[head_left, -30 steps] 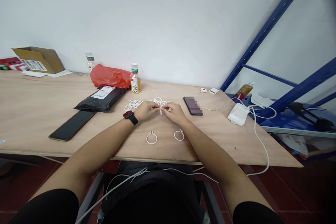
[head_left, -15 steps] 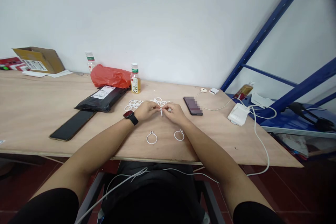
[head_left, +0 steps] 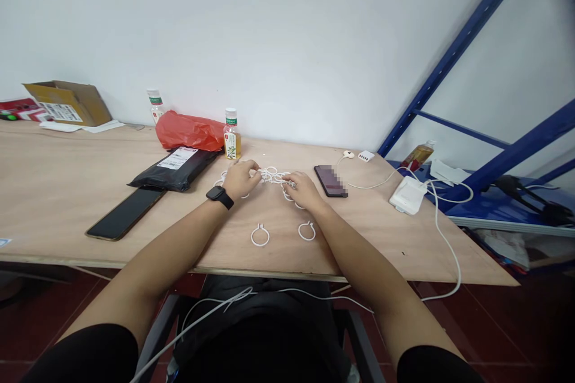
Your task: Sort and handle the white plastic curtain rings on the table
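White open rings with small clasps lie in a loose pile (head_left: 271,175) on the wooden table. At the pile's left side is my left hand (head_left: 241,181), its fingers bent and spread over some rings. My right hand (head_left: 303,190) is at the right side, thumb and fingers apart, touching or just above the rings; whether a ring is between them is hard to see. Rings show partly beneath both hands. Closer to me lie two separate rings, a left one (head_left: 260,245) and a right one (head_left: 306,239), clasps pointing away.
A dark phone (head_left: 330,181) lies right of the pile. To the left are another phone (head_left: 126,213), a black parcel (head_left: 175,175), a red bag (head_left: 191,130) and a drink bottle (head_left: 232,140). White cables run from a white adapter (head_left: 408,194) past the table's right edge.
Both hands were together, pinching a white ring piece above the table. They have since parted, left hand leftward and right hand slightly right, and the pile between them shows more.
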Action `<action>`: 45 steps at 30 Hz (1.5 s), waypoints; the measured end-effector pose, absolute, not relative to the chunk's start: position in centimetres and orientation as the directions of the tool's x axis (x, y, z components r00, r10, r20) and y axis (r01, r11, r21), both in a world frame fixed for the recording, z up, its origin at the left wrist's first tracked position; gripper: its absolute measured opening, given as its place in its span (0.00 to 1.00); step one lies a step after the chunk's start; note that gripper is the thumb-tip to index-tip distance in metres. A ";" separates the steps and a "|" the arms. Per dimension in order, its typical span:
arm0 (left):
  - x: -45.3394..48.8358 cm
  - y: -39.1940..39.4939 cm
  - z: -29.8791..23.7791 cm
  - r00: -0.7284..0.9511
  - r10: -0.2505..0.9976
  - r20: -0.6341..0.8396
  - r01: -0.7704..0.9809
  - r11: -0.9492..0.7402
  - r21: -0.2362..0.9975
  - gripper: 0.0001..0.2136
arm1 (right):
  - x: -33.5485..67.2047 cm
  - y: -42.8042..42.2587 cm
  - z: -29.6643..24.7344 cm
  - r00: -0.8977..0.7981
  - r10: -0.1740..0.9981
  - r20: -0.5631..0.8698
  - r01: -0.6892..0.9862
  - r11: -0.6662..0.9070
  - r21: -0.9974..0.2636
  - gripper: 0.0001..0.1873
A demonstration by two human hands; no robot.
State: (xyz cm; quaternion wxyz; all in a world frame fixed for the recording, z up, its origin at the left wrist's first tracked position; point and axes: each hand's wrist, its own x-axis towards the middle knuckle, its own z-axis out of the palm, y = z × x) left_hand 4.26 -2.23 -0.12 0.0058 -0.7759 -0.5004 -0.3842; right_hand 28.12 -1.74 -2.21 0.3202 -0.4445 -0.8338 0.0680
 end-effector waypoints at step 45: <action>6.9 -3.2 -1.5 0.347 0.724 0.596 0.539 -0.674 0.505 0.10 | 27.0 -3.8 -0.8 -0.426 0.683 0.593 0.527 0.720 -0.452 0.09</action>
